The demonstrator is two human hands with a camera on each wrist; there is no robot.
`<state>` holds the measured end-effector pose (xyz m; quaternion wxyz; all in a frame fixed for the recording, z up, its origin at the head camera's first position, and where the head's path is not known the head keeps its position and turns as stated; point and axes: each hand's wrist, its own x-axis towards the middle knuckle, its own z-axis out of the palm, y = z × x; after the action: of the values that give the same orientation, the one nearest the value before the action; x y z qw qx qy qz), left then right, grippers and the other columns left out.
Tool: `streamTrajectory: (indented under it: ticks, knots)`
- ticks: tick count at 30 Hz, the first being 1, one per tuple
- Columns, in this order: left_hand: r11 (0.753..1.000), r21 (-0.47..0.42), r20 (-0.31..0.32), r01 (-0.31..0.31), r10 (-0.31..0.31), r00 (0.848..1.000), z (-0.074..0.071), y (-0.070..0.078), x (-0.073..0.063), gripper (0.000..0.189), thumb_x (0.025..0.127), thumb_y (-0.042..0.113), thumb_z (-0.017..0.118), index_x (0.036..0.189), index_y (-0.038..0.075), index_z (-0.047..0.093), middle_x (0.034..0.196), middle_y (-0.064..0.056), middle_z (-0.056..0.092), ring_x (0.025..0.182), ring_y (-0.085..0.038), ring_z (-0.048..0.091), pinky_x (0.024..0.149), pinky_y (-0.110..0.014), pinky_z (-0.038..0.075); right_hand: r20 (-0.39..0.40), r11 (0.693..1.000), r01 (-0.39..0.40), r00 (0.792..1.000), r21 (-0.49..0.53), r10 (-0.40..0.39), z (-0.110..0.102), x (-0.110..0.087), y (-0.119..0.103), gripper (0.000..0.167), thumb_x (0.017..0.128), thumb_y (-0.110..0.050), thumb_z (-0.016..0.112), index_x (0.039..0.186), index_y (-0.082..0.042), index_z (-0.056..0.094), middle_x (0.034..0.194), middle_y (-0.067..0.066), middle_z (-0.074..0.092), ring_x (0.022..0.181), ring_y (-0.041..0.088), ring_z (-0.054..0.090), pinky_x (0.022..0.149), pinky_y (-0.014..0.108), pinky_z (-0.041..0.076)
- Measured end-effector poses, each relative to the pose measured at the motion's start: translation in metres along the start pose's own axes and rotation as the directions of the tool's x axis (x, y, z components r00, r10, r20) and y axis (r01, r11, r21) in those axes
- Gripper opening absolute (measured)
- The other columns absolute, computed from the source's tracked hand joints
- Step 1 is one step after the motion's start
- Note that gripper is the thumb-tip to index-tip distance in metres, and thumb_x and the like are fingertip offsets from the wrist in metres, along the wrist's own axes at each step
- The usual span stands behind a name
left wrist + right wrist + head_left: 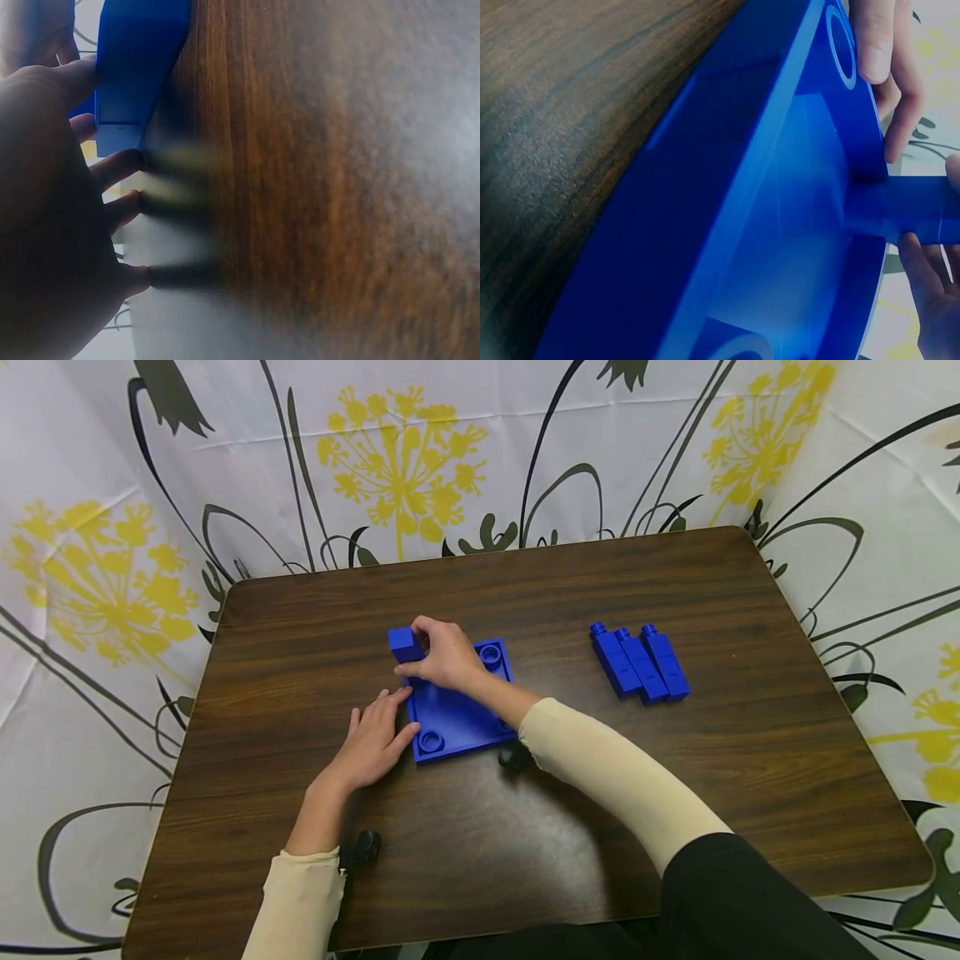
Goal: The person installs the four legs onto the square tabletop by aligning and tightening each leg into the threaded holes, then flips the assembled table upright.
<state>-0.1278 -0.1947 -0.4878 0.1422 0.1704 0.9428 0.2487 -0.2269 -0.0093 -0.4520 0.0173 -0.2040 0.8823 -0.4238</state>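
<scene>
A shallow, square blue tray-like panel [461, 718] lies on the table with its raised rim up and round sockets in its corners. At its far left corner stands a blue square post [405, 644], upright, its lower end inside the rim in the right wrist view. My right hand [448, 656] grips this post between thumb and fingers. My left hand [371, 739] rests against the panel's left side, fingers extended, thumb at the rim near the front left socket [431, 741]. In the left wrist view its fingers reach along the panel's side wall [139, 60].
Three more blue posts [642, 664] with round pegs lie side by side on the right of the brown wooden table [570, 827]. A patterned curtain [450, 460] hangs behind the table's far edge. Small black devices sit at both wrists.
</scene>
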Motion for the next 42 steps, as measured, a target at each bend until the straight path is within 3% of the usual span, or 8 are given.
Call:
streamTrajectory:
  ticks: [22,31,42]
  knots:
    - [0.999,0.022,-0.034,-0.035,0.036,0.999,0.003,0.002,-0.006,0.059,0.106,0.042,0.034,0.155,0.012,0.017,0.16,-0.017,0.019,0.147,-0.041,0.006,0.106,-0.072,0.0,-0.107,0.999,-0.016,0.994,-0.032,0.012,0.01,-0.01,-0.005,0.045,0.076,-0.039,0.085,0.105,-0.012,0.061,0.09,-0.001,0.063,0.079,0.012,0.058,0.069,0.024,0.045]
    - [0.999,0.034,0.006,-0.007,0.006,1.0,0.002,0.002,-0.005,0.06,0.106,0.044,0.032,0.156,0.016,0.013,0.162,-0.013,0.014,0.149,-0.035,0.002,0.108,-0.069,-0.002,-0.141,0.999,-0.021,0.99,-0.026,0.017,0.013,-0.012,-0.007,0.046,0.076,-0.037,0.086,0.105,-0.011,0.063,0.093,0.001,0.065,0.081,0.012,0.061,0.069,0.024,0.047]
    - [1.0,0.021,0.018,-0.013,0.013,1.0,0.0,0.001,-0.003,0.061,0.106,0.046,0.032,0.156,0.015,0.015,0.161,-0.012,0.016,0.148,-0.036,0.003,0.107,-0.07,-0.002,-0.091,0.999,-0.032,0.995,-0.029,0.03,0.009,-0.013,-0.01,0.045,0.078,-0.036,0.084,0.108,-0.011,0.062,0.098,0.0,0.065,0.086,0.012,0.06,0.074,0.024,0.047]
